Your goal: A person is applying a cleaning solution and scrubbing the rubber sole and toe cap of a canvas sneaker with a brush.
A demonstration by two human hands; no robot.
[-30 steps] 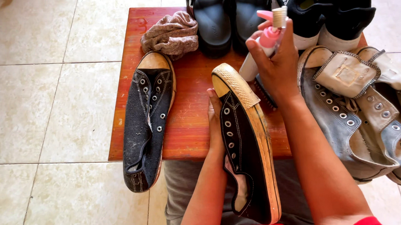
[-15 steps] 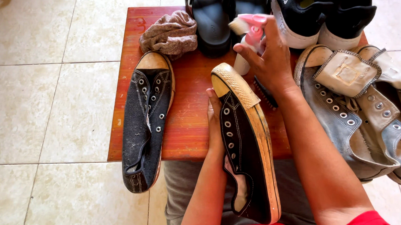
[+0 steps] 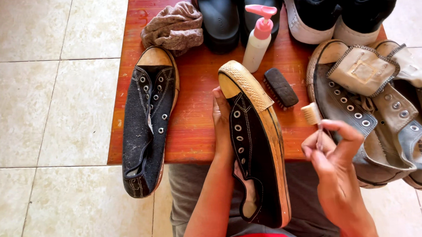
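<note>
My left hand [image 3: 222, 120] is tucked inside a black canvas sneaker [image 3: 256, 145] with a tan rubber sole, holding it tilted on its side over the front edge of a red wooden table [image 3: 196, 109]. My right hand [image 3: 331, 147] pinches a small toothbrush [image 3: 312, 114] with pale bristles, just right of that sneaker. A white pump bottle with a pink top [image 3: 258, 40] stands upright on the table behind the sneaker's toe. A dark oval brush [image 3: 281, 86] lies between the bottle and my right hand.
The matching black sneaker [image 3: 148, 122] lies flat at the table's left. A crumpled brownish cloth [image 3: 175, 28] sits behind it. Black sandals [image 3: 234, 12], black-and-white trainers [image 3: 336, 8] and grey unlaced sneakers [image 3: 381, 108] crowd the back and right. Pale floor tiles [image 3: 40, 119] surround the table.
My right hand has set the pump bottle down on the table and come back toward me, now holding the toothbrush. The left hand and sneaker have stayed put.
</note>
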